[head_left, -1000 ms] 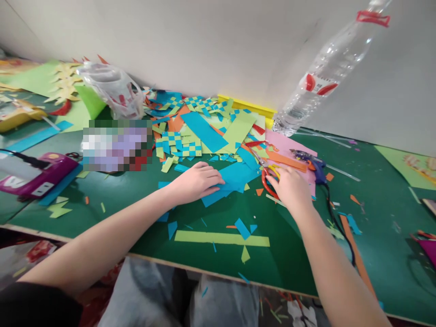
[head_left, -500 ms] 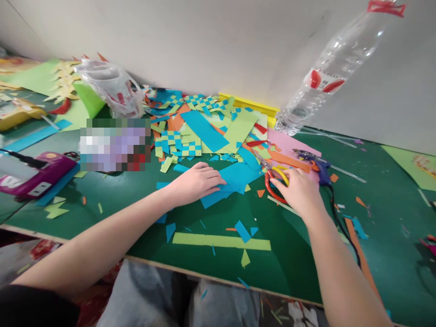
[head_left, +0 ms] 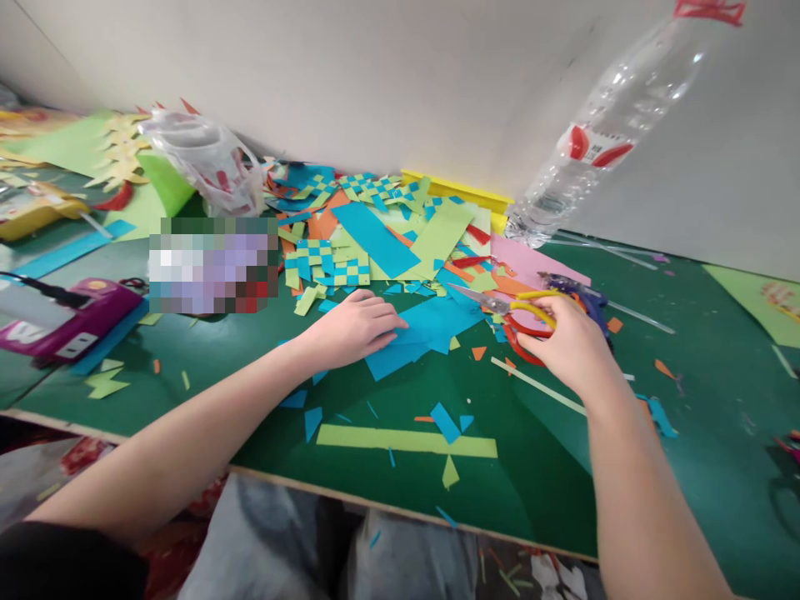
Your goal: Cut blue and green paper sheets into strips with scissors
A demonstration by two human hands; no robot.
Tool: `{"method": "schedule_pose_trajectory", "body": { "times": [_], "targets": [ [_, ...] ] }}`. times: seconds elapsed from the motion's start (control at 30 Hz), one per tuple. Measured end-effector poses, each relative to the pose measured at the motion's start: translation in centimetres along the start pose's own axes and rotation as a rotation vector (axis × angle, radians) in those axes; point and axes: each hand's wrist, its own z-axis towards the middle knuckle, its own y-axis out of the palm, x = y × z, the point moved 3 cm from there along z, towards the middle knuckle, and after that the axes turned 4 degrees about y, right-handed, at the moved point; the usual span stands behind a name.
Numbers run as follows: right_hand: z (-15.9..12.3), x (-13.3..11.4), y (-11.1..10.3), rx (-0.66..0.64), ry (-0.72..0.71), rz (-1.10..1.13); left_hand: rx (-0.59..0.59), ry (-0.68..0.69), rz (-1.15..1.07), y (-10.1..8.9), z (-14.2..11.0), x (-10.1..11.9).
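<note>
Scissors (head_left: 498, 307) with one yellow and one red handle are held in my right hand (head_left: 572, 337), fingers at the handles. Their metal blades point left and stand slightly apart, over the right part of some overlapping blue paper (head_left: 431, 325). My left hand (head_left: 362, 332) rests on the left end of this paper, palm down, with its fingers stretched out; its thumb is hidden. Nearer me lies a light green paper strip (head_left: 406, 442), with a small blue piece (head_left: 445, 423) across it.
Behind my hands is a heap of woven blue-and-green paper squares (head_left: 351, 273). A clear bottle (head_left: 600, 150) leans at the wall. A dark blue glue gun (head_left: 587, 304) lies by my right hand. At left are a purple power strip (head_left: 87, 321) and a plastic-bagged cup (head_left: 209, 162).
My right hand has moved right with the scissors, which now lie more level, their blades pointing left. My left hand has shifted slightly left along the blue paper.
</note>
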Motion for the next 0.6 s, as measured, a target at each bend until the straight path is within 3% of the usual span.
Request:
{"method": "schedule_pose_trajectory", "body": {
  "times": [0.17,0.4,0.6],
  "targets": [
    [-0.4,-0.8,-0.4,-0.03,-0.188,0.016,0.011,-0.007,-0.022,-0.1,0.2,0.2],
    [-1.0,-0.7,0.3,-0.242,-0.27,-0.056,0.02,-0.004,-0.026,0.2,0.2,0.1],
    [-1.4,-0.9,0.1,-0.33,-0.335,-0.024,0.016,-0.001,-0.043,0.4,0.2,0.0]
  ]
}}
